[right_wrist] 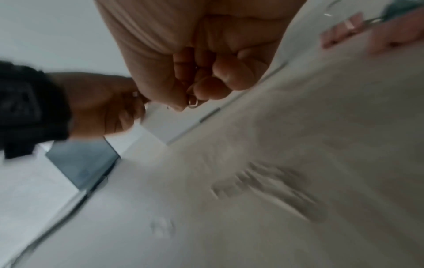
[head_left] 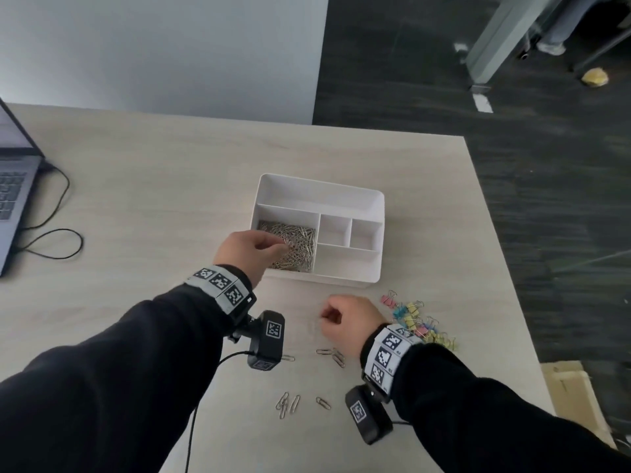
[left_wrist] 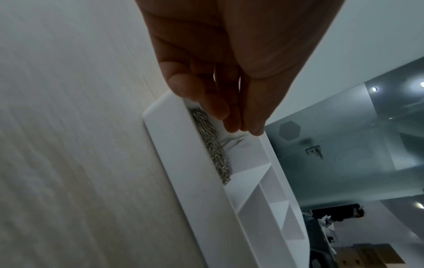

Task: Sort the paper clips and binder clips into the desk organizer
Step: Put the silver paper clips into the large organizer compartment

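1. Presently we find the left hand (head_left: 246, 249) over the desk organizer (head_left: 345, 279), fingertips pressed together above the heap of paper clips (head_left: 297, 245) in its near-left compartment; blurred streaks beneath them in the left wrist view may be clips falling, though we cannot tell whether anything is pinched.
2. We find the right hand (head_left: 348, 320) curled in a fist above the table (head_left: 153, 186), with a wire loop showing between its fingers (right_wrist: 207, 87): we judge it a paper clip.
3. Loose paper clips (head_left: 288, 402) lie on the table near us; the coloured binder clips (head_left: 418, 322) lie in a pile just right of the right hand.
4. We judge paper clips light, springy, prone to tangle, best pinched flat; binder clips stiffer, best taken by the body or wire handles.
5. We read no brands or writing; the wrist bands carry only coded square markers.
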### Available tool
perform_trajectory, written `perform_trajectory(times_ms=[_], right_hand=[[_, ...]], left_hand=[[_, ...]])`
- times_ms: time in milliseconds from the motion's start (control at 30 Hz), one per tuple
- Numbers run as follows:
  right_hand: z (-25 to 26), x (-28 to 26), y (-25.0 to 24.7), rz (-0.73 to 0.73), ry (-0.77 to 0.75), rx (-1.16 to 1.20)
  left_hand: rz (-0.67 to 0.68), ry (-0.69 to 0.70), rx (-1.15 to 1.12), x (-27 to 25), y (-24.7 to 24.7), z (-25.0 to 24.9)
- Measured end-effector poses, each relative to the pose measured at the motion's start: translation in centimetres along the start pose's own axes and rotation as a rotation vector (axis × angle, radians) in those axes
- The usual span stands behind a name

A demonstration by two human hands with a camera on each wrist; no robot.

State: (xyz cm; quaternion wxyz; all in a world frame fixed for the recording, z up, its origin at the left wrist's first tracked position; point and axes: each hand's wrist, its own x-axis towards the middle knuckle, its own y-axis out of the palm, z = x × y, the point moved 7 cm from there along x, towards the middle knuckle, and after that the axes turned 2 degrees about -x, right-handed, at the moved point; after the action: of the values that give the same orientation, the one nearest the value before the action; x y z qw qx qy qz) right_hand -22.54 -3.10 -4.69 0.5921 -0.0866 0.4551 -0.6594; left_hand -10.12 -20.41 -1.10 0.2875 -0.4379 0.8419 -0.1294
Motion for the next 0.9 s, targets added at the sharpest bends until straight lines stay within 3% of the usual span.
perform_trajectory(times_ms=[233,433,667,800,900], right_hand=[[4.8,5.0,-5.0,-0.232,-0.083,0.070],[5.8,8.0,-4.1,-0.122,-0.058,-0.172],[3.7,3.6,-3.5,-0.216,-0.124,-0.098],[-0.4,-0.7,-0.6,-0.036,-0.016,-0.190],[-3.2,-3.3,1.4,0.001,0.034,-0.216]], left_hand=[[-0.006,-0.068,0.025,-4.0,-1.1,5.5],[0.127,-0.119,0.214,-8.1,0.4,11.0],[0.225,0.044,0.428,-10.3,2.6,11.2],[0.269,0.100,0.493,-10.4,4.1,10.5],[0.270,0.125,0.526,-10.3,5.4,9.6]])
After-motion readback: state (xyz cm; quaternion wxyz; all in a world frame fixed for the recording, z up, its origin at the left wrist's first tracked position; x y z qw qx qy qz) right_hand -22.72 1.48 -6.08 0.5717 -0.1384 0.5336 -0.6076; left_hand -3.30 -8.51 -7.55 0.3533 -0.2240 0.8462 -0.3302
